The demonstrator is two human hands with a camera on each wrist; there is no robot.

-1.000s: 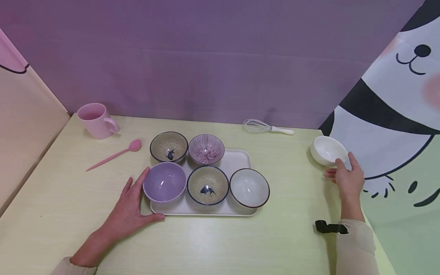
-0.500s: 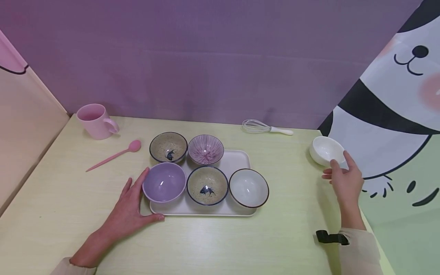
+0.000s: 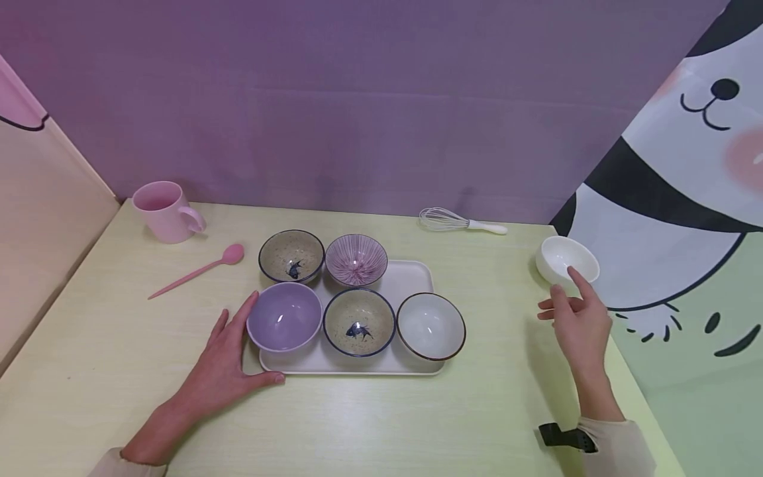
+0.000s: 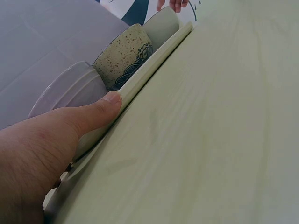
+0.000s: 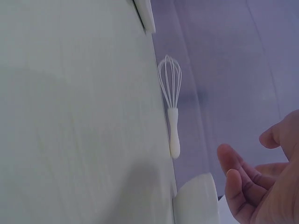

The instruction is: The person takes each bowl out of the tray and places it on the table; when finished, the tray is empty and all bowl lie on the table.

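Note:
My left hand [image 3: 220, 361] lies at the front left corner of a white tray [image 3: 408, 271], fingers extended along the lavender bowl's [image 3: 285, 318] left side. In the left wrist view, its thumb rests against the tray's rim [image 4: 145, 70]. Also on the tray are two speckled beige bowls with fish designs, one in front [image 3: 359, 311] and one behind [image 3: 292, 248], a purple-striped bowl [image 3: 356, 258] and a dark-rimmed white bowl [image 3: 432, 324]. At the right, my right hand [image 3: 578, 324] hovers by a small white bowl [image 3: 557, 258], holding nothing, its index finger overlapping the bowl's near rim.
A pink mug [image 3: 167, 215] stands at the back left, with a pink spoon [image 3: 205, 268] lying before it. Near the back edge lies a white whisk [image 3: 459, 220]. Purple backdrop [image 3: 357, 132] rises behind the table, and a panda-print sheet [image 3: 673, 199] borders the right side.
My right hand has drawn back from the small white bowl, shifting left and toward the body. The left hand and the bowls on the tray keep their places.

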